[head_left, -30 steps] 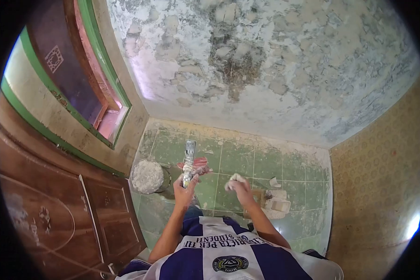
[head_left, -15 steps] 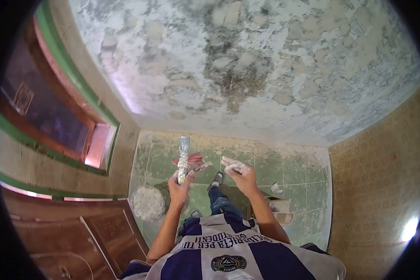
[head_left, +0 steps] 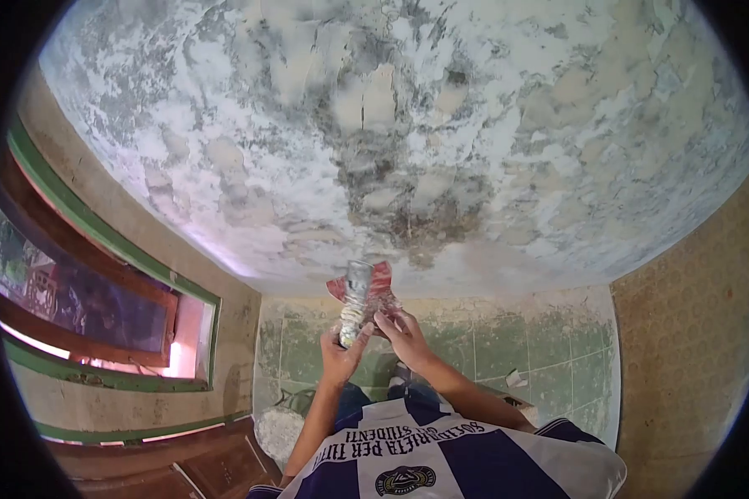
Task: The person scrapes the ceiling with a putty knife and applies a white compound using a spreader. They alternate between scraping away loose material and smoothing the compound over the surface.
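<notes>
My left hand (head_left: 339,356) is closed round the lower end of a putty knife (head_left: 354,312), whose blade points up toward the wall. Its handle looks wrapped or caked in whitish material. Behind the putty knife, partly hidden by it, is a red flat piece (head_left: 380,280) smeared with white; its left tip sticks out on the other side. My right hand (head_left: 404,337) is closed at the lower edge of this red piece, thumb and fingers pinching it, close beside my left hand.
A stained, patchy wall (head_left: 541,166) with peeling paint rises ahead. Left is a green-framed window (head_left: 91,291) above brown wooden panels. A whitish round object (head_left: 280,432) stands on the green tiled floor (head_left: 499,341). A pale scrap (head_left: 516,378) lies at right.
My right hand has moved left from free space onto the red piece. Both hands, with the putty knife, are nearer the wall in view. The camera has tilted up.
</notes>
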Demonstrator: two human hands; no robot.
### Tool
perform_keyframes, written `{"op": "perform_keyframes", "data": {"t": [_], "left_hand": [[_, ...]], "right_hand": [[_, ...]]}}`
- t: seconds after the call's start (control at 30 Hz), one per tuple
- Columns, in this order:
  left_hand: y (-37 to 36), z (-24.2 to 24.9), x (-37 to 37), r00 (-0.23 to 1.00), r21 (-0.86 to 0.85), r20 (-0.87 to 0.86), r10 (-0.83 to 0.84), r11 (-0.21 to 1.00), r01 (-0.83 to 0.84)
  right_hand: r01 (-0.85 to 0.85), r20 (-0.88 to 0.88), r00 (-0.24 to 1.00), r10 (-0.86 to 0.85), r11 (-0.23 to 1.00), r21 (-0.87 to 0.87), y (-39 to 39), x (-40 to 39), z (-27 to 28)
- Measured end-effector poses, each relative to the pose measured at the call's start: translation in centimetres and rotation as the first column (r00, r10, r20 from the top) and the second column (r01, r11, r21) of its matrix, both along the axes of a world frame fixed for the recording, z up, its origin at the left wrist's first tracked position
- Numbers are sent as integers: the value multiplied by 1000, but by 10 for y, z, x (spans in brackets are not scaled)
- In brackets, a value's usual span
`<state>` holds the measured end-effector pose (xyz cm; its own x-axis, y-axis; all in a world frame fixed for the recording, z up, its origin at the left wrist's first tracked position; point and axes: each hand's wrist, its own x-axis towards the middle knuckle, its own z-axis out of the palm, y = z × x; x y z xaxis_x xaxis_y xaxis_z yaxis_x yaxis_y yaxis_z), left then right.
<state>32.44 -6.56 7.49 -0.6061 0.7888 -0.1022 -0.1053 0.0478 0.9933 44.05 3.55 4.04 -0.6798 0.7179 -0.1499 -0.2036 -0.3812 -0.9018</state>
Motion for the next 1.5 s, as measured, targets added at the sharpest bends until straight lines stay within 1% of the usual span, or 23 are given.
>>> {"op": "perform_keyframes", "data": {"t": [0.07,0.1,0.17,0.2,0.27,0.3,0.37,0.43,0.47,0.53,0.57,0.63,0.67,0.73,0.87,1.0,1.07,1.1,1.17,1.3,1.4,1.47,1.5], "left_hand": [[19,-3,-10,996,86,-20,-87,992,89],[32,-7,-16,993,160,-85,-84,982,97],[47,-10,-32,990,174,-89,-106,977,120],[53,-8,-41,990,192,-94,-107,974,123],[60,-9,-64,984,160,-113,-139,975,157],[62,-11,-78,979,119,-132,-155,978,171],[61,-15,-107,976,107,-101,-192,973,203],[61,-19,-137,973,74,-97,-210,973,217],[59,-21,-152,968,78,-98,-229,968,237],[54,-24,-180,976,-16,-29,-215,977,215],[54,-30,-193,976,22,-73,-207,978,209],[52,-34,-217,975,30,-50,-219,975,220],[52,-35,-226,977,31,-27,-213,976,213],[56,-34,-239,975,43,-28,-219,975,220],[64,-36,-265,968,44,-76,-238,969,242],[67,-36,-287,950,43,-52,-309,949,311],[69,-37,-295,951,55,-55,-304,950,307],[68,-38,-299,954,63,-60,-294,953,297],[67,-41,-307,949,53,-59,-310,948,313],[66,-44,-316,944,22,-51,-327,944,329],[65,-45,-322,939,72,-72,-337,937,341],[66,-47,-326,942,71,-85,-325,941,331],[65,-48,-327,945,69,-95,-312,945,319]], "right_hand": [[135,-73,989,-126,982,134,17,-17,20],[153,-75,987,-144,979,134,27,-23,22],[94,41,993,-114,941,325,47,-30,23],[113,42,990,-135,937,330,56,-34,24],[252,-31,964,-265,864,436,77,-44,28],[196,93,951,-295,808,555,85,-39,56],[339,18,894,-447,703,625,94,-49,112],[409,-151,831,-535,405,818,119,-59,126],[417,-154,820,-551,392,820,128,-64,136],[344,-270,730,-628,-4,939,140,-73,161],[342,-271,718,-641,-14,939,147,-80,169],[225,-344,668,-660,-262,938,160,-95,183],[221,-345,656,-672,-266,938,165,-103,193],[66,-360,592,-721,-402,913,173,-120,211],[-29,-363,468,-805,-425,905,189,-155,204],[-40,-315,442,-840,-369,928,193,-172,173],[-113,-210,397,-894,-274,955,182,-173,161],[-118,-206,390,-898,-270,956,174,-172,154],[-143,-103,411,-906,-176,974,159,-171,142],[-127,-100,405,-909,-165,978,145,-163,115],[-42,-112,411,-905,-141,989,138,-157,117],[432,-250,505,-826,-9,902,121,-159,152],[433,-246,503,-829,-6,902,118,-155,160]]}}
